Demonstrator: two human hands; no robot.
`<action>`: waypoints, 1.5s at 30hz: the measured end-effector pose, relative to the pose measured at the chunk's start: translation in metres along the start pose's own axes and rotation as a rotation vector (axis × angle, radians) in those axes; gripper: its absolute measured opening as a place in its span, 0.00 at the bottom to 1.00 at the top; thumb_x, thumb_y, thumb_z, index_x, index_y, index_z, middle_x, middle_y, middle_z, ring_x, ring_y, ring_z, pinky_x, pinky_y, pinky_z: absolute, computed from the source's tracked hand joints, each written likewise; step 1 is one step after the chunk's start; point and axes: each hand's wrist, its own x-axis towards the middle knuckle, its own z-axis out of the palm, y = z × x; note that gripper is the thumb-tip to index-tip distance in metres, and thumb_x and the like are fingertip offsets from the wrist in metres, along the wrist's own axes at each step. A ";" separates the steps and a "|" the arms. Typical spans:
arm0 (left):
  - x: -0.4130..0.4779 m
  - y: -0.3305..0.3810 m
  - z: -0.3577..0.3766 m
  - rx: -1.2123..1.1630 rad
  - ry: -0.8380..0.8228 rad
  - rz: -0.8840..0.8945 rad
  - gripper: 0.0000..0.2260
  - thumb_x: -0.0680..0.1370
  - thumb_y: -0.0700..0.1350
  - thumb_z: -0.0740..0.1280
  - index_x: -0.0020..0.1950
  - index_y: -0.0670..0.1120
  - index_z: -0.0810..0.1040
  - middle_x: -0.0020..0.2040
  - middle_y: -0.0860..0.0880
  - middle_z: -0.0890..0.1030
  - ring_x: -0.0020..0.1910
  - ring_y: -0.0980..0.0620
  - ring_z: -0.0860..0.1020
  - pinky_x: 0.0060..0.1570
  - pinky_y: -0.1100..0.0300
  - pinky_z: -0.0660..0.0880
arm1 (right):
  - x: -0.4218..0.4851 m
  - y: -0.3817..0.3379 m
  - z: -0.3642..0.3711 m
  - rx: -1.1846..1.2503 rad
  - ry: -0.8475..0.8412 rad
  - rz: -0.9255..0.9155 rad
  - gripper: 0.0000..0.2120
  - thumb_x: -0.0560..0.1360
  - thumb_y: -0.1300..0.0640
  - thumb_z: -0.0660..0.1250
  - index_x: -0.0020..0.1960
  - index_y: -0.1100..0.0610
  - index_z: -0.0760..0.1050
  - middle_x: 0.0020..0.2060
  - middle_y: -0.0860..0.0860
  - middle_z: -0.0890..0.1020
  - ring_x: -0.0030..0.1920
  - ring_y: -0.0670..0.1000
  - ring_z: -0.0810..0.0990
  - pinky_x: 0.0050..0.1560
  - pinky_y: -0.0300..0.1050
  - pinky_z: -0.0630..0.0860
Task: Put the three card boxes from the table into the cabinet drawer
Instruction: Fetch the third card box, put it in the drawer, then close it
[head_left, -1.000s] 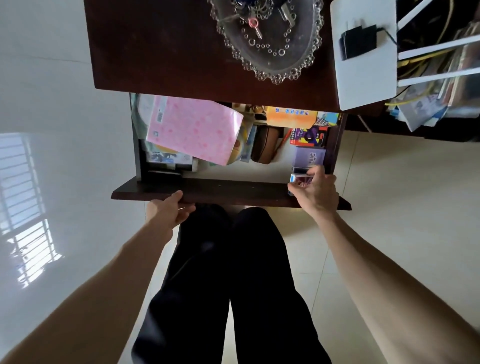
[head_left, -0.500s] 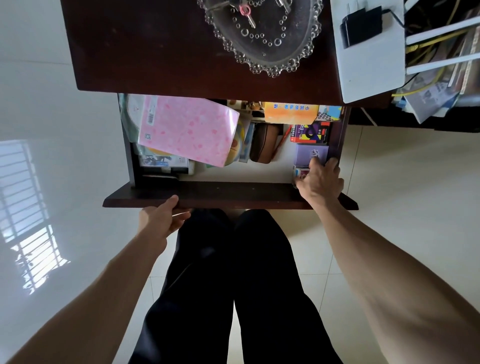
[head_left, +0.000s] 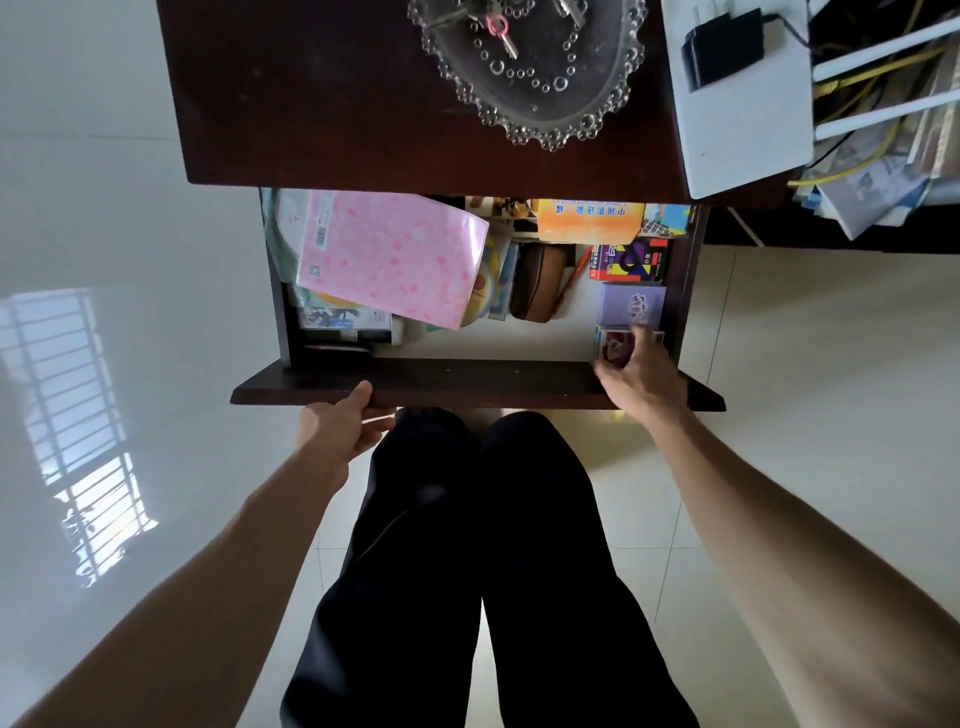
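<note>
The cabinet drawer (head_left: 467, 385) stands pulled out under the dark wooden top. Three card boxes lie in a row along its right side: a red, purple and yellow box (head_left: 628, 262) farthest back, a lilac box (head_left: 631, 304) in the middle, and a red-patterned box (head_left: 615, 345) nearest the drawer front. My right hand (head_left: 641, 379) hovers over the near right part of the red-patterned box with fingers spread, the fingertips still touching it. My left hand (head_left: 345, 426) grips the drawer front's lower left edge, thumb on top.
The drawer also holds a pink patterned packet (head_left: 389, 254), a brown case (head_left: 537, 280), an orange pack (head_left: 589, 221) and papers. On the cabinet top (head_left: 311, 104) sit a glass dish with keys (head_left: 524, 62) and a white router (head_left: 743, 109). My dark-trousered legs stand below the drawer.
My right hand set the red-patterned box down at the drawer's near right corner and loosened its fingers, drawing back a little. My left hand stayed on the drawer front.
</note>
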 end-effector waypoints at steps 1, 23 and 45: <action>-0.003 0.003 0.001 0.014 -0.007 -0.013 0.13 0.79 0.47 0.67 0.51 0.37 0.81 0.42 0.41 0.86 0.35 0.49 0.84 0.23 0.66 0.76 | -0.011 0.001 -0.003 0.022 -0.007 -0.023 0.28 0.77 0.44 0.69 0.73 0.52 0.67 0.68 0.55 0.75 0.66 0.60 0.76 0.66 0.59 0.74; -0.019 -0.004 -0.006 -0.257 -0.074 -0.060 0.15 0.81 0.42 0.62 0.64 0.34 0.72 0.53 0.36 0.84 0.43 0.45 0.86 0.33 0.60 0.82 | -0.063 0.028 0.024 1.031 -0.118 0.537 0.16 0.84 0.46 0.61 0.61 0.57 0.76 0.47 0.52 0.88 0.45 0.49 0.87 0.40 0.43 0.76; -0.011 0.002 -0.009 -0.306 -0.017 -0.056 0.07 0.82 0.40 0.59 0.52 0.36 0.72 0.40 0.37 0.85 0.41 0.44 0.86 0.40 0.57 0.83 | -0.052 0.030 0.018 1.116 -0.210 0.600 0.14 0.84 0.51 0.61 0.49 0.60 0.78 0.35 0.52 0.88 0.42 0.50 0.86 0.41 0.43 0.76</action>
